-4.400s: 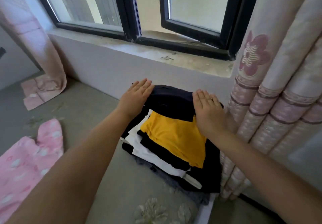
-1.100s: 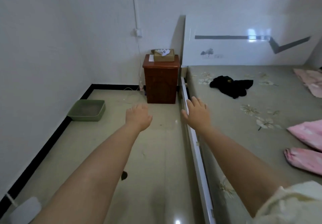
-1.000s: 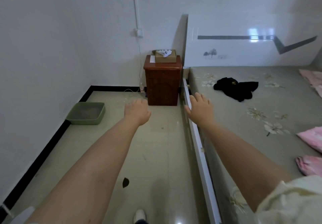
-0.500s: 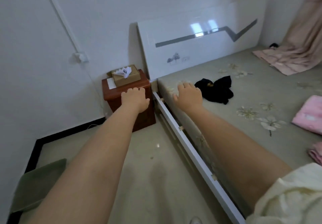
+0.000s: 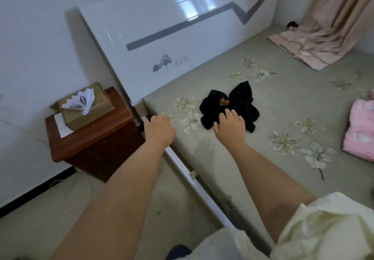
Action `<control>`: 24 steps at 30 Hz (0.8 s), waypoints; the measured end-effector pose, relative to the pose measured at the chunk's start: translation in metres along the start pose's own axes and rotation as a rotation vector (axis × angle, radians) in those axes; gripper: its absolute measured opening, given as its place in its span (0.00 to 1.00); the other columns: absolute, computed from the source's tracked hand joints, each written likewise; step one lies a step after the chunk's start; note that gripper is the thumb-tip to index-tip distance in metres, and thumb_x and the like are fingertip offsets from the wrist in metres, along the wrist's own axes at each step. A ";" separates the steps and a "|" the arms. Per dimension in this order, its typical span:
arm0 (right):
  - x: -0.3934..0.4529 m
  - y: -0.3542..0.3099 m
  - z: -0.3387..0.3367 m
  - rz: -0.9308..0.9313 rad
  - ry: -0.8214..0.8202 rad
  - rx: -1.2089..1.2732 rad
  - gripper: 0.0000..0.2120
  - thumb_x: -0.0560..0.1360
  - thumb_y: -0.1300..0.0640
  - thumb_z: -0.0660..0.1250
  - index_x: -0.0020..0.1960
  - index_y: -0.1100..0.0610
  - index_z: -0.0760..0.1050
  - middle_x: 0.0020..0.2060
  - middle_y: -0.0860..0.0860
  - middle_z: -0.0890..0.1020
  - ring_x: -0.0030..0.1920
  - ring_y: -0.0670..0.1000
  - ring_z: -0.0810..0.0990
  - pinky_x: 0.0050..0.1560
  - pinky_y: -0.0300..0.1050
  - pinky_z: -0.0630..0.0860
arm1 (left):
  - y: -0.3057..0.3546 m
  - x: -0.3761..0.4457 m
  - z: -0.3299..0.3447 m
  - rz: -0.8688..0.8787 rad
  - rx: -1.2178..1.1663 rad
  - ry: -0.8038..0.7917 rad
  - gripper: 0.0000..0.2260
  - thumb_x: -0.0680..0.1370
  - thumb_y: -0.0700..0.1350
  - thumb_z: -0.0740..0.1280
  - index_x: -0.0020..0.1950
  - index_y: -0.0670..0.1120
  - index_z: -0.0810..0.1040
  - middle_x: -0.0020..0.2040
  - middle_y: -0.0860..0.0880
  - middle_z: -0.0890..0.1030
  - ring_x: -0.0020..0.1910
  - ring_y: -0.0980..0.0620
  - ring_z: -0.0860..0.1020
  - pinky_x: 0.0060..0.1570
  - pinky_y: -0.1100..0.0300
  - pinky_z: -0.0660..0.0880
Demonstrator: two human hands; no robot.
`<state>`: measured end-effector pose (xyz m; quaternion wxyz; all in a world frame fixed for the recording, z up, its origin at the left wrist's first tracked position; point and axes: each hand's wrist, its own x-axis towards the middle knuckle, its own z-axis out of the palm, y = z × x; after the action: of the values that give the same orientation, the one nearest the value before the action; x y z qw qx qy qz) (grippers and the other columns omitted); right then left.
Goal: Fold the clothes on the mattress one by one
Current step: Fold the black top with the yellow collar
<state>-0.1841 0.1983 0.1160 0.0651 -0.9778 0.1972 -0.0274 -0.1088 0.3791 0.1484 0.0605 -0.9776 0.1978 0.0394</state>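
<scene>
Head view, right hand (image 5: 229, 126) palm down, fingers spread and empty, over near edge of crumpled black garment (image 5: 232, 103) on mattress (image 5: 283, 102), left hand (image 5: 160, 129) spread and empty above mattress corner, pink clothing (image 5: 360, 130) far right, nightstand (image 5: 95, 136) left.

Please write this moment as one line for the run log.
stage: reaching for next garment | right hand: open, at black garment, grasp unclear | left hand: open, empty | mattress: pink garment unfolded
</scene>
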 end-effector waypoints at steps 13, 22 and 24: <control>0.222 0.008 0.119 0.592 -0.133 0.022 0.21 0.80 0.50 0.53 0.69 0.58 0.64 0.71 0.55 0.64 0.73 0.54 0.56 0.71 0.50 0.56 | 0.008 0.352 0.091 0.439 0.010 -0.108 0.17 0.79 0.50 0.55 0.63 0.42 0.68 0.62 0.43 0.73 0.60 0.45 0.70 0.58 0.52 0.66; 0.266 0.050 0.205 0.913 -0.186 0.000 0.22 0.79 0.49 0.54 0.69 0.59 0.65 0.70 0.55 0.66 0.73 0.55 0.58 0.70 0.49 0.55 | 0.102 0.457 0.195 0.832 -0.002 -0.199 0.20 0.79 0.53 0.53 0.66 0.43 0.65 0.67 0.44 0.68 0.66 0.45 0.65 0.64 0.50 0.61; 0.268 0.063 0.229 0.936 -0.197 -0.012 0.22 0.79 0.48 0.54 0.69 0.59 0.65 0.70 0.55 0.66 0.73 0.55 0.58 0.69 0.48 0.55 | 0.122 0.458 0.220 0.877 -0.045 -0.224 0.23 0.80 0.53 0.53 0.71 0.43 0.62 0.72 0.42 0.63 0.71 0.45 0.58 0.68 0.49 0.56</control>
<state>0.0563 0.0628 -0.1121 0.0830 -0.7823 0.6093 0.0988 0.2523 0.1224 -0.1280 0.0378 -0.7921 0.5847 0.1710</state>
